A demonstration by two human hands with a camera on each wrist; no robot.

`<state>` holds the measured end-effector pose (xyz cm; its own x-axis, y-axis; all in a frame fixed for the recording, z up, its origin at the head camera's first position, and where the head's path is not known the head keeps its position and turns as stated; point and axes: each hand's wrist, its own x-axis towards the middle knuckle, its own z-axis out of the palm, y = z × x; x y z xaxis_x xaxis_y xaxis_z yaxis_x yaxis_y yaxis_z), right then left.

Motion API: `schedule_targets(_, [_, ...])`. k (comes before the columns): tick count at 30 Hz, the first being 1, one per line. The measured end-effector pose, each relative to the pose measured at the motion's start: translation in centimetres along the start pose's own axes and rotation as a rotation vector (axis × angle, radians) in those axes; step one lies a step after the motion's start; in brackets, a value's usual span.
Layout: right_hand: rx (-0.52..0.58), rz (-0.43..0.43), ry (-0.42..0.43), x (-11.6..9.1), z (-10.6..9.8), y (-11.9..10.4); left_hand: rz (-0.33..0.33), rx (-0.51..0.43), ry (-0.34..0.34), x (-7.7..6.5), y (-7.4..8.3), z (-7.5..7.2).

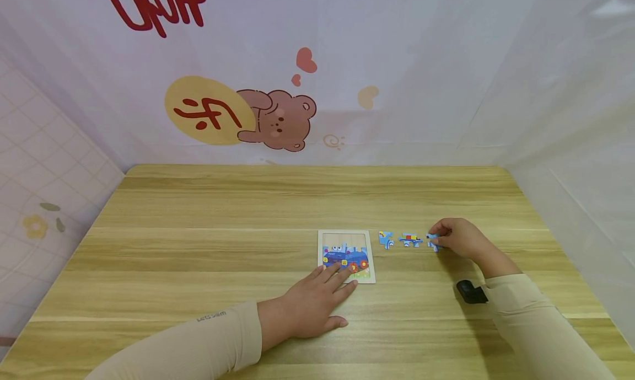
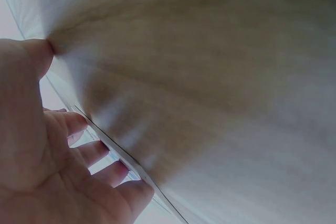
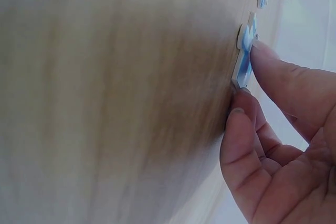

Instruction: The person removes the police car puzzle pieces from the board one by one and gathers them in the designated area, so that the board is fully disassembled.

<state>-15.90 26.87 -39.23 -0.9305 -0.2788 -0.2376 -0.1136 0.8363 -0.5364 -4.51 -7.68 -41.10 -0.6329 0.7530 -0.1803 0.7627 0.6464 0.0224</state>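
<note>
A wooden puzzle board (image 1: 372,258) with a pale frame lies on the table, its upper part showing bare wood and its lower part a blue vehicle picture. My left hand (image 1: 315,303) rests on its lower edge, fingers spread, covering some of the picture. To the board's right are a corner-like blue puzzle piece (image 1: 385,239) and a second piece with red and yellow (image 1: 410,239). Farther right, my right hand (image 1: 461,237) pinches a light blue puzzle piece (image 3: 244,59), thumb on its face and fingertips at its edge, low at the tabletop.
A black object (image 1: 471,292) shows beside the right sleeve's cuff. The wooden table (image 1: 198,214) meets a white wall sheet (image 1: 397,126) with a printed bear at the back. Similar sheets hang at both sides.
</note>
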Motion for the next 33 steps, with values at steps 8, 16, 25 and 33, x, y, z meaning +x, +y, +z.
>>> schedule_targets(8, [0.016, -0.002, -0.005, 0.1, 0.1, -0.1, 0.001, -0.012, -0.001, 0.0, 0.0, 0.1])
schedule_targets(16, [0.003, -0.002, 0.012, 0.2, 0.1, 0.0, 0.005, -0.004, -0.003, 0.0, 0.0, 0.0])
schedule_targets(25, [0.037, -0.042, 0.106, 0.1, 0.3, -2.6, 0.009, -0.004, -0.003, 0.1, 0.0, 0.0])
schedule_targets(33, [0.083, -0.102, 0.124, 0.6, 1.7, -5.9, -0.003, -0.010, -0.024, 0.1, -0.1, 0.0])
